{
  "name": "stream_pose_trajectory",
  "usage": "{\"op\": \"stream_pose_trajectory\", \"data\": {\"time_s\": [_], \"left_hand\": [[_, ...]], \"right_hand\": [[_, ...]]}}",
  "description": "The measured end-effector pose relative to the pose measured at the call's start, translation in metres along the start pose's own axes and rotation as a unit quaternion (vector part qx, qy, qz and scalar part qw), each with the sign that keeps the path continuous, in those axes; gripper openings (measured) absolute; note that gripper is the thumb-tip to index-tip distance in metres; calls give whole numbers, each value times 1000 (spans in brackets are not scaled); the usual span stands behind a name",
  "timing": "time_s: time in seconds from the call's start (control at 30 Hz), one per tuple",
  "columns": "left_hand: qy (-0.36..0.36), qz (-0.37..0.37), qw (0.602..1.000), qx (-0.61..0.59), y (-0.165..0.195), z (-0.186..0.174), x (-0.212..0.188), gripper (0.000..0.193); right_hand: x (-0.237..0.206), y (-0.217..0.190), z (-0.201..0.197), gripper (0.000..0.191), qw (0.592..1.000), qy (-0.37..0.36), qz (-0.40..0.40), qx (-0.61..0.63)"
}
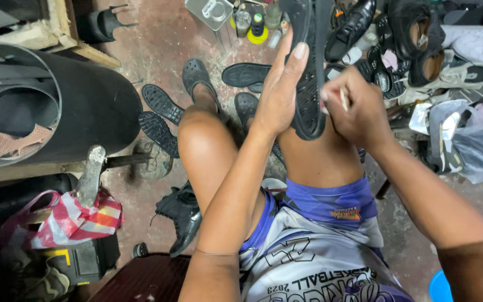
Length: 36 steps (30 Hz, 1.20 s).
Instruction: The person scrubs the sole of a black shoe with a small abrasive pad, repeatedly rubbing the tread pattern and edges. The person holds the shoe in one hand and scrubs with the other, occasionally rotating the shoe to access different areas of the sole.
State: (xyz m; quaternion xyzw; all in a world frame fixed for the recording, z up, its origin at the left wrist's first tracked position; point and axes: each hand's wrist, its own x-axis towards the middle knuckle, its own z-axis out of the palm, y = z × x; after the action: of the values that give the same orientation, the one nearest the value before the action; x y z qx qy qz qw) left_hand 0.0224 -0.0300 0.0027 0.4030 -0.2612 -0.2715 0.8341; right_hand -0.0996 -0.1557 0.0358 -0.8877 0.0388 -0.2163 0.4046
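Observation:
My left hand holds a black rubber shoe sole upright over my knees, fingers flat along its left edge. My right hand is closed around a thin pale stick-like tool, its tip against the sole's right edge. The sole's treaded face is turned toward me. What the tool is exactly I cannot tell.
Several loose black soles lie on the stained floor ahead. A big roll of black rubber sheet fills the left. Piled shoes and a grey plastic bag sit right. A metal shoe last stand, a striped bag, a black shoe.

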Motion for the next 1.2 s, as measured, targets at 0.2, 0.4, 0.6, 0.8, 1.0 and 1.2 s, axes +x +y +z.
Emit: {"op": "stream_pose_trajectory", "data": {"time_s": [0.2, 0.4, 0.6, 0.8, 1.0, 1.2], "left_hand": [[1, -57, 998, 15, 2, -4, 5, 69], [-25, -4, 1000, 10, 13, 3, -7, 65], [-30, 92, 965, 245, 26, 9, -22, 57], [15, 56, 971, 234, 26, 18, -25, 70], [-14, 69, 949, 308, 26, 18, -24, 69], [-13, 73, 955, 286, 24, 13, -24, 78]], "right_hand": [[17, 8, 6, 9, 995, 51, -64, -57], [50, 25, -9, 8, 979, 142, -42, 141], [16, 21, -4, 10, 992, 69, -18, 104], [-26, -6, 6, 10, 995, 52, -20, -77], [-13, -7, -4, 7, 994, 51, -54, -75], [-26, -15, -2, 8, 997, 5, -12, -73]]}}
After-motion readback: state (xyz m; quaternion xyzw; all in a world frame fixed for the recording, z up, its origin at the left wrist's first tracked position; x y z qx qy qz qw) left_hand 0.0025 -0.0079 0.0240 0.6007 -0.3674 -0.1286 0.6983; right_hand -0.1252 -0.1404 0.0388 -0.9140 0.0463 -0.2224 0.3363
